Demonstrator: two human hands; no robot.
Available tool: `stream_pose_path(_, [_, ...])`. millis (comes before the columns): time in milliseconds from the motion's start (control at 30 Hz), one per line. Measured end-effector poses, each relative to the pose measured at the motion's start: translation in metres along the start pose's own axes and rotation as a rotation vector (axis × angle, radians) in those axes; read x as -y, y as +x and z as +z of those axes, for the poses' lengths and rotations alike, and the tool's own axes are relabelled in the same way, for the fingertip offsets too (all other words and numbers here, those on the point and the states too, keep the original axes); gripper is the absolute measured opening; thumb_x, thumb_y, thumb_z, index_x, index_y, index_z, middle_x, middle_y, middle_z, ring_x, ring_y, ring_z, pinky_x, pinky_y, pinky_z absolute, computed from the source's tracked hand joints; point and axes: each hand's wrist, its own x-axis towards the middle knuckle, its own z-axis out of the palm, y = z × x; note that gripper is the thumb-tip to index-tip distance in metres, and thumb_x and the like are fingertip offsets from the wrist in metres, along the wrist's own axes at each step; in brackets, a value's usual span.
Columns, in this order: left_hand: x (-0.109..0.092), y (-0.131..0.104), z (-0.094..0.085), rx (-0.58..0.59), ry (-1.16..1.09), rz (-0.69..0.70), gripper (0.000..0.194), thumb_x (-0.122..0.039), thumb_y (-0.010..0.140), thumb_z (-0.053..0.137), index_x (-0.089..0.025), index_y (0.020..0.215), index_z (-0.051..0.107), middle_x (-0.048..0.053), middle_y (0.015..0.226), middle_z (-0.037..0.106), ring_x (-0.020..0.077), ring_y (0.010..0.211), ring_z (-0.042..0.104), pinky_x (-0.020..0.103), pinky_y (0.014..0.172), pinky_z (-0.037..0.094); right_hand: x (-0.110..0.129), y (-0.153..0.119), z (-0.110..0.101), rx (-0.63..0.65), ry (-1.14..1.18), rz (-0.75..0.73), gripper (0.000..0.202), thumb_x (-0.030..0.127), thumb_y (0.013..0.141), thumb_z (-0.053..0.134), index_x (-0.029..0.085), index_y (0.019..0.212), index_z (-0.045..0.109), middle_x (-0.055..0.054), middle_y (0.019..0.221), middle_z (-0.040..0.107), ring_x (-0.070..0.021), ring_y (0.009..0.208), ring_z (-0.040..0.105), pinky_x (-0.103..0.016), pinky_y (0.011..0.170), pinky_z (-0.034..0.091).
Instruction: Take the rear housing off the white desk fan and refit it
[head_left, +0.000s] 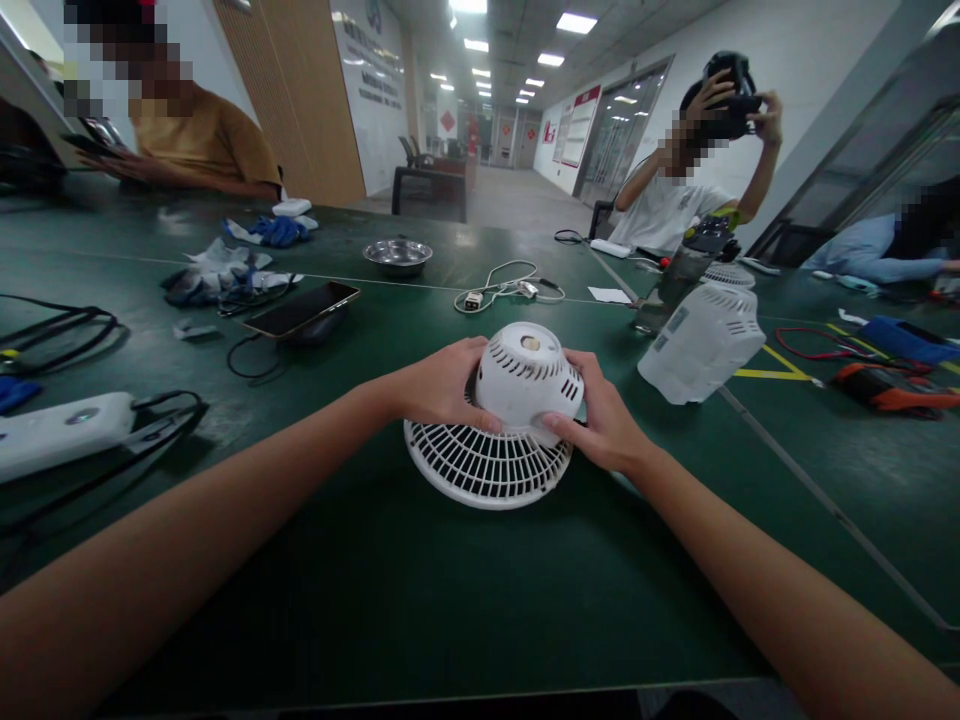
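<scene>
White fan housing (pixel 517 390), white grille (pixel 491 470), dark green table (pixel 450 590), silvery bowl (pixel 397 267), yellow stripes (pixel 772 375)

Bright ceiling panels (pixel 576 23) shine from far above; the table (pixel 360 600) looks dim nearby, and wide-angle distortion stretches the edges.

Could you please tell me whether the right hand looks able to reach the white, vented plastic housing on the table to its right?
Probably yes: only green tabletop shows between the right hand and that vented housing, though the hand would first have to release the white, domed plastic fan head.
</scene>
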Motion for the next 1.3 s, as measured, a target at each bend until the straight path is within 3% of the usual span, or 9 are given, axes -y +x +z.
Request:
stream_pose_path(133, [0.001, 0.000, 0.000, -0.048, -0.006, 0.028, 0.076, -0.044, 0.078, 0.077, -0.020, 0.145, 0.049, 0.015, 0.143, 0.058, 0.0362, 0.130, 0.056, 0.053, 0.110, 0.043, -0.003, -0.005, -0.006, 0.021, 0.054, 0.003, 0.093, 0.070, 0.081, 0.062, 0.027, 0.155, 0.023, -0.011, 0.115, 0.069, -0.0339, 0.093, 0.070, -0.056, 0.083, 0.059])
stream_pose_path(267, [-0.006, -0.002, 0.005, -0.058, -0.092, 0.070, 0.099, -0.040, 0.080, 0.074, -0.025, 0.161, 0.020, 0.015, 0.156, 0.046, 0.0379, 0.137, 0.050, 0.055, 0.116, 0.038, 0.003, -0.008, -0.007, 0.060, 0.090, 0.076, 0.103, 0.067, 0.081, 0.065, 0.025, 0.159, 0.013, -0.003, 0.081, 0.070, -0.0273, 0.064, 0.067, -0.048, 0.063, 0.060])
stream_pose_path(433, [-0.013, -0.004, 0.013, -0.059, -0.095, 0.109, 0.127, -0.048, 0.068, 0.084, -0.030, 0.162, 0.001, 0.016, 0.166, 0.024, 0.0444, 0.147, 0.035, 0.059, 0.119, 0.032, 0.007, -0.008, -0.008, 0.138, 0.137, 0.077, 0.106, 0.061, 0.080, 0.069, 0.027, 0.160, 0.009, -0.005, 0.089, 0.073, -0.0255, 0.064, 0.067, -0.044, 0.059, 0.059])
stream_pose_path(600, [-0.016, -0.003, 0.021, -0.103, -0.078, 0.117, 0.123, -0.051, 0.068, 0.084, -0.031, 0.160, 0.005, 0.017, 0.163, 0.027, 0.0452, 0.142, 0.040, 0.060, 0.115, 0.037, 0.008, -0.007, -0.010, 0.162, 0.138, 0.048, 0.108, 0.048, 0.078, 0.075, 0.029, 0.160, 0.007, -0.004, 0.092, 0.073, -0.0233, 0.063, 0.066, -0.042, 0.059, 0.059])
stream_pose_path(800, [-0.012, -0.003, 0.024, -0.142, -0.039, 0.158, 0.107, -0.047, 0.069, 0.084, -0.032, 0.153, 0.019, 0.016, 0.153, 0.042, 0.0379, 0.123, 0.057, 0.051, 0.103, 0.049, 0.009, -0.006, -0.010, 0.167, 0.148, 0.055, 0.106, 0.044, 0.076, 0.078, 0.030, 0.159, 0.013, -0.004, 0.092, 0.072, -0.0220, 0.064, 0.066, -0.040, 0.058, 0.059])
stream_pose_path(1000, [-0.004, -0.001, 0.028, -0.195, -0.049, 0.265, 0.105, -0.042, 0.068, 0.086, -0.031, 0.150, 0.022, 0.016, 0.143, 0.050, 0.0339, 0.111, 0.062, 0.049, 0.092, 0.054, 0.004, -0.006, -0.007, 0.141, 0.192, -0.003, 0.109, 0.034, 0.071, 0.083, 0.034, 0.157, 0.017, -0.003, 0.097, 0.070, -0.0210, 0.065, 0.067, -0.036, 0.056, 0.058])
stream_pose_path(1100, [-0.003, -0.001, 0.027, -0.185, -0.078, 0.261, 0.103, -0.042, 0.067, 0.086, -0.031, 0.150, 0.025, 0.016, 0.143, 0.050, 0.0349, 0.113, 0.061, 0.049, 0.093, 0.054, 0.005, -0.006, -0.008, 0.140, 0.203, 0.018, 0.106, 0.031, 0.071, 0.083, 0.036, 0.155, 0.020, -0.004, 0.104, 0.070, -0.0210, 0.069, 0.069, -0.035, 0.057, 0.059])
stream_pose_path(1300, [0.003, -0.002, 0.023, -0.137, -0.119, 0.234, 0.111, -0.046, 0.063, 0.089, -0.032, 0.152, 0.025, 0.016, 0.150, 0.046, 0.0406, 0.126, 0.056, 0.057, 0.106, 0.047, 0.009, -0.006, -0.010, 0.160, 0.233, 0.052, 0.099, 0.031, 0.074, 0.081, 0.035, 0.153, 0.022, -0.001, 0.094, 0.069, -0.0189, 0.064, 0.065, -0.034, 0.054, 0.057])
